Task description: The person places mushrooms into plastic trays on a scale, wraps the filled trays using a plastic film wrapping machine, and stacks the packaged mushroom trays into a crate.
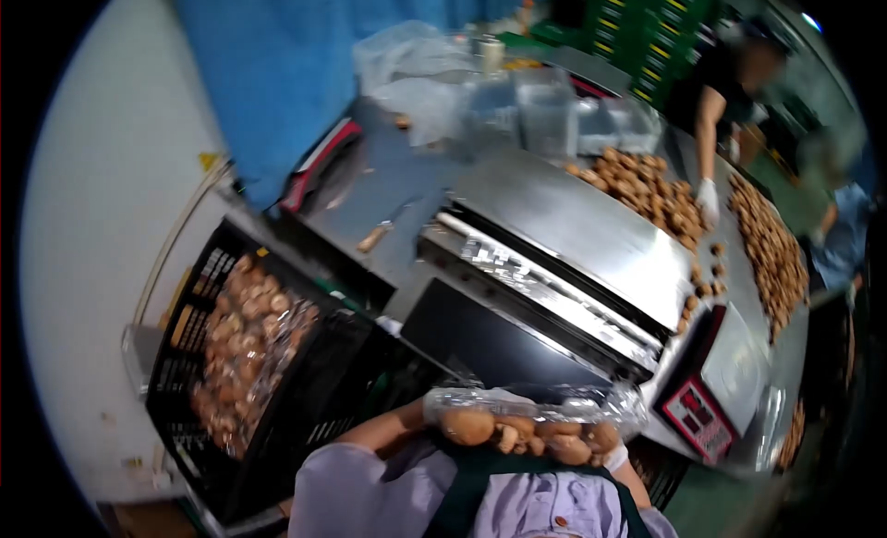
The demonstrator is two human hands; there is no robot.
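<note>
Holding a mushroom pack (540, 434) near, left hand (442, 405) and right hand (616, 458) fingers clamped on its ends. Black crate (180, 353) sits left.

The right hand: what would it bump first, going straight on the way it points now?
Most likely the clear bag of mushrooms that the right hand already holds; beyond that, perhaps the dark panel, though depth is unclear.

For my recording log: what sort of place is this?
Probably a mushroom packing room: loose round brown mushrooms, a red-and-silver scale, and a black plastic crate of film-wrapped mushrooms.
</note>
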